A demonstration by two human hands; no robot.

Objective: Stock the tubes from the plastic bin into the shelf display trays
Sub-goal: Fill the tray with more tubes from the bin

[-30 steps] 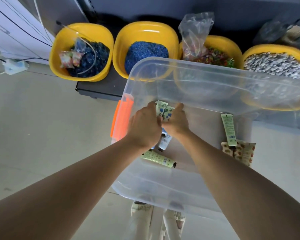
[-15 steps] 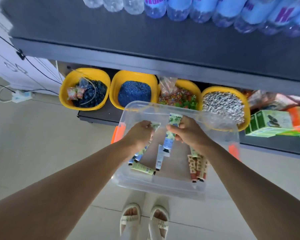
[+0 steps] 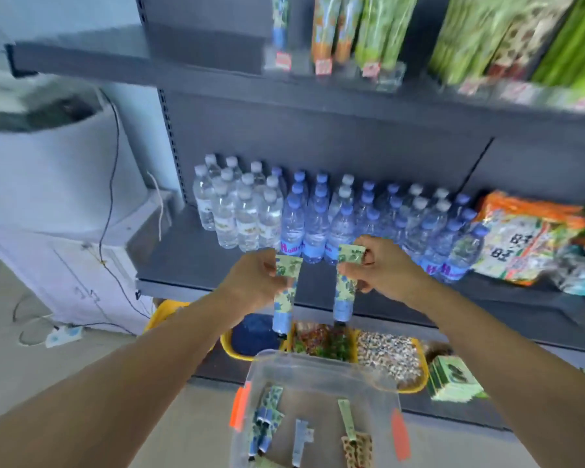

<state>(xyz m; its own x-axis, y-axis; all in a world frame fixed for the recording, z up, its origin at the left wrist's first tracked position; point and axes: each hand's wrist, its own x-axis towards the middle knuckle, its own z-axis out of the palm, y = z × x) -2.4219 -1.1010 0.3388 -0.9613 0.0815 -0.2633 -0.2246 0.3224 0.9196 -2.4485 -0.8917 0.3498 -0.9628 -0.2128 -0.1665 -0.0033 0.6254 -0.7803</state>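
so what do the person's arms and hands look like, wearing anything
Both forearms are bare right down the frame: no sleeves show. The left hand and right hand wear no gloves, and no watch, bracelet or ring is visible on either wrist or on the fingers, though the picture is somewhat blurred.

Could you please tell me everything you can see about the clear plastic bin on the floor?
The clear plastic bin sits low in the view, on the floor in front of the shelf's bottom level, below both hands. It looks like translucent, slightly cloudy plastic, rectangular with rounded corners, open at the top with no lid on it. Orange latches show on its left and right sides. Inside, several tubes lie loose on the bottom, some blue and green, others with a brown pattern. Neither hand touches it. Its near edge is cut off by the frame.
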